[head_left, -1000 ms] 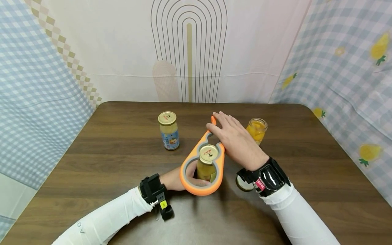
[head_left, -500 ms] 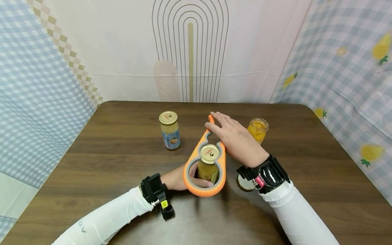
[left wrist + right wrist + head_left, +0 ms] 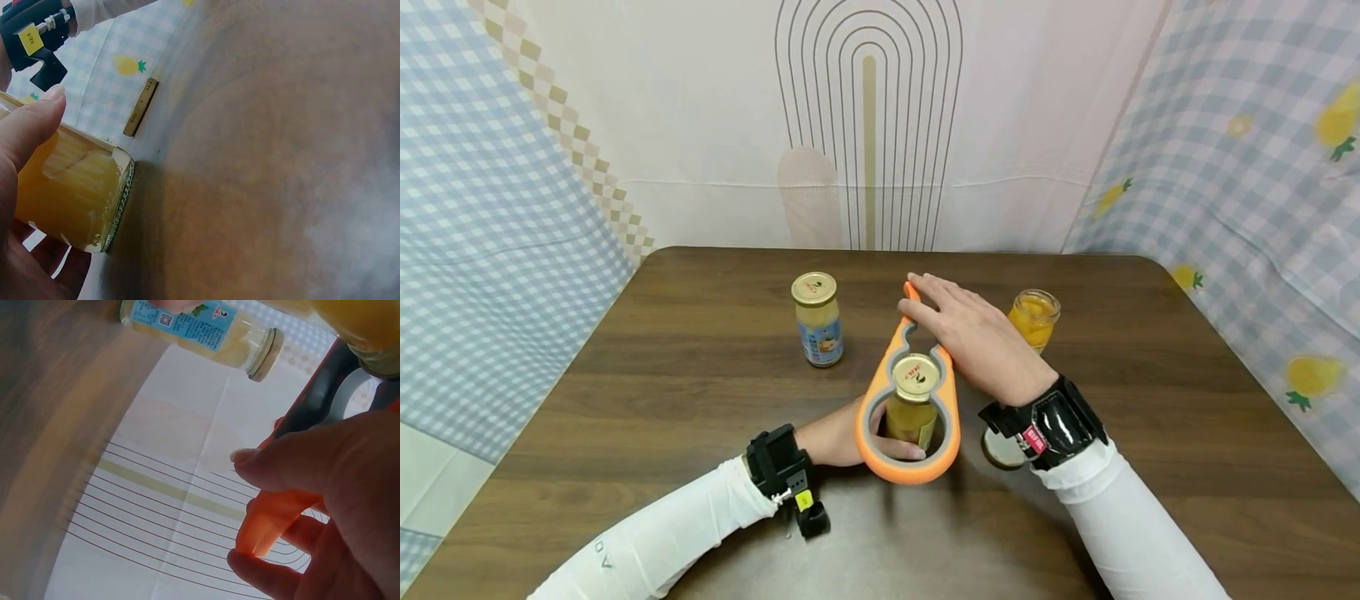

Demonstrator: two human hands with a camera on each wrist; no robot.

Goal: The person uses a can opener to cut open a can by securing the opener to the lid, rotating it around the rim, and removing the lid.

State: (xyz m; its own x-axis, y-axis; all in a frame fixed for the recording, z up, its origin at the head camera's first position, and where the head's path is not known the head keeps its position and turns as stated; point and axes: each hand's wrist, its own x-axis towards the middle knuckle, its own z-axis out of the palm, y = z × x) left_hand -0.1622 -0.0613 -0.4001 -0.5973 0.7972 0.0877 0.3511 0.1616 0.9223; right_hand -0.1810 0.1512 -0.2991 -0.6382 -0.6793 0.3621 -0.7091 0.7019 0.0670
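My left hand (image 3: 835, 435) grips a glass jar (image 3: 910, 423) of yellow contents from the left, thumb across its near side. A gold lid (image 3: 916, 377) with red and dark print tops this jar. In the left wrist view the jar (image 3: 72, 187) lies between thumb and fingers. An orange jar opener (image 3: 906, 473) with a grey scalloped lining surrounds the lid, its wide rounded end toward me. My right hand (image 3: 981, 337) holds the opener's far, handle end. In the right wrist view, the thumb and fingers curl round the orange handle (image 3: 269, 522).
A closed jar (image 3: 818, 321) with a blue label stands at the back left. An uncovered jar (image 3: 1034, 317) of yellow fruit is behind my right hand. Near my right wrist a loose lid (image 3: 1000, 450) lies on the brown wooden table (image 3: 715, 350). Patterned cloths hang around.
The opener has turned a little about the lid: its handle end has moved left with my right hand, its wide end right. The left hand keeps its grip on the jar.
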